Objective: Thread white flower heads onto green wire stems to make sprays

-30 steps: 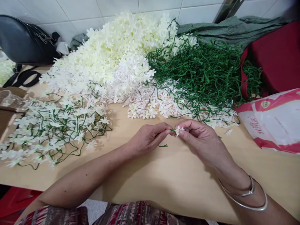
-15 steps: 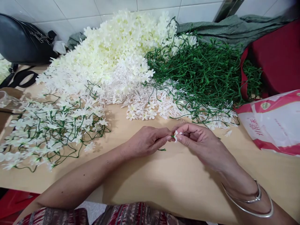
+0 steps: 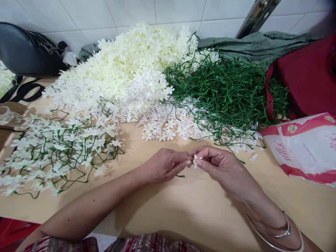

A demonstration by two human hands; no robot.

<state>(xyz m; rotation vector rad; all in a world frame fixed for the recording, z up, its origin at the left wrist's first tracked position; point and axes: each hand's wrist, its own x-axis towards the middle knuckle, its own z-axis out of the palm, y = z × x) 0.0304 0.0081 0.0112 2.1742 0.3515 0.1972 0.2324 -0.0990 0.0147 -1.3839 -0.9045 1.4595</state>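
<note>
My left hand [image 3: 170,166] is closed in a pinch on a green plastic stem [image 3: 180,176]; part of the stem pokes out below the fingers. Facing it, my right hand [image 3: 217,164] pinches a small white artificial flower [image 3: 196,161] between thumb and forefinger. The flower and the stem's tip meet between the two hands, low over the table [image 3: 173,213]. Fingers cover most of the stem. Behind the hands lie a heap of loose white flowers [image 3: 136,59] and a tangle of green stems [image 3: 225,91]. Flowers on stems [image 3: 70,140] form a spread pile at the left.
A black bag [image 3: 31,49] with its strap stands at the back left. On the right are a red bag [image 3: 307,77] and a pink and white plastic package [image 3: 304,147]. Dark green cloth [image 3: 249,45] lies along the tiled wall [image 3: 178,12].
The camera has tilted up slightly, so the scene sits lower in view. Both hands keep nearly the same pose, still pinching the stem and the flower.
</note>
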